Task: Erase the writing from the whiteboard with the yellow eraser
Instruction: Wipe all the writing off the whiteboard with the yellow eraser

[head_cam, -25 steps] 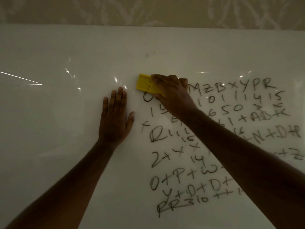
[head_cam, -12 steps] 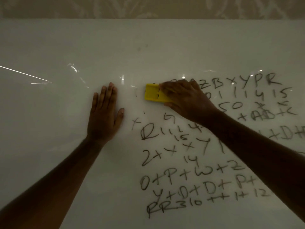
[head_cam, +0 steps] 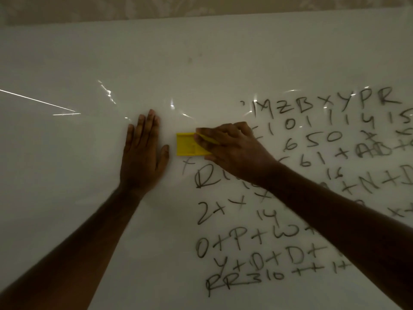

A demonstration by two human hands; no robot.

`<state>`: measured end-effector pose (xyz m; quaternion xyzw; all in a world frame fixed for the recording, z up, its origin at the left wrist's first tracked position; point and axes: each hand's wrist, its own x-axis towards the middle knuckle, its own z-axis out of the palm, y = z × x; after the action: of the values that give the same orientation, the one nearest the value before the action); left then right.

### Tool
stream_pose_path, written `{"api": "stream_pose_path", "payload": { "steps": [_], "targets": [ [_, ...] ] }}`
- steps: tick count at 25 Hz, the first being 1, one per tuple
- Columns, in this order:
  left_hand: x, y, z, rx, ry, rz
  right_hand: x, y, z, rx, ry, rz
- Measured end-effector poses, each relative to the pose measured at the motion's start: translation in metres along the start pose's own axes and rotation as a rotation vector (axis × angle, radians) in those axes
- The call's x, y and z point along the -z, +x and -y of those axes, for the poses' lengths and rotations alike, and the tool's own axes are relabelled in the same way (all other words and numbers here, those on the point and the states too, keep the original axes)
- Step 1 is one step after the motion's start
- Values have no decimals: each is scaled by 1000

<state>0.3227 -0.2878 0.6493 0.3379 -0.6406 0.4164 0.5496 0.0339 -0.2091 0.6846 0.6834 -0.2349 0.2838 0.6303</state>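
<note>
The whiteboard (head_cam: 201,63) fills the view. Black handwriting (head_cam: 324,135) of letters and numbers covers its right half in several rows. My right hand (head_cam: 234,151) presses the yellow eraser (head_cam: 186,144) flat on the board at the left end of the writing, just above a small "+" and a large "R". The eraser's right part is hidden under my fingers. My left hand (head_cam: 143,153) lies flat on the board with fingers together, just left of the eraser and not touching it.
A patterned wall (head_cam: 201,7) runs along the board's top edge. Bright light streaks (head_cam: 40,101) reflect on the board's left half, which bears no writing. My right forearm covers part of the middle rows.
The eraser has slid down and slightly left along the writing's left edge. The "0", "1" and "9" marks at the left of the upper rows are gone. The left hand stays flat.
</note>
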Motion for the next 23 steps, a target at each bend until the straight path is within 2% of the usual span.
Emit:
{"api": "stream_pose_path", "payload": {
  "steps": [2,5,8,14,17,20,23],
  "targets": [
    [0,-2,0,-1,0,3,7,-8,-19,52,-52,34],
    [0,0,0,-13,-1,-1,18,15,-46,-106,-77,19],
    [1,-1,0,-18,-11,-12,12,46,-39,-216,-77,19],
    [0,-2,1,-23,4,-17,11,-5,-6,-28,-28,90],
    [-1,-2,0,-15,2,0,28,-23,-32,11,-39,135],
    [0,-2,-1,-7,5,5,38,6,-71,-176,-27,89],
    [1,-2,-1,-4,3,17,28,34,-71,-332,5,30]
  ]
}}
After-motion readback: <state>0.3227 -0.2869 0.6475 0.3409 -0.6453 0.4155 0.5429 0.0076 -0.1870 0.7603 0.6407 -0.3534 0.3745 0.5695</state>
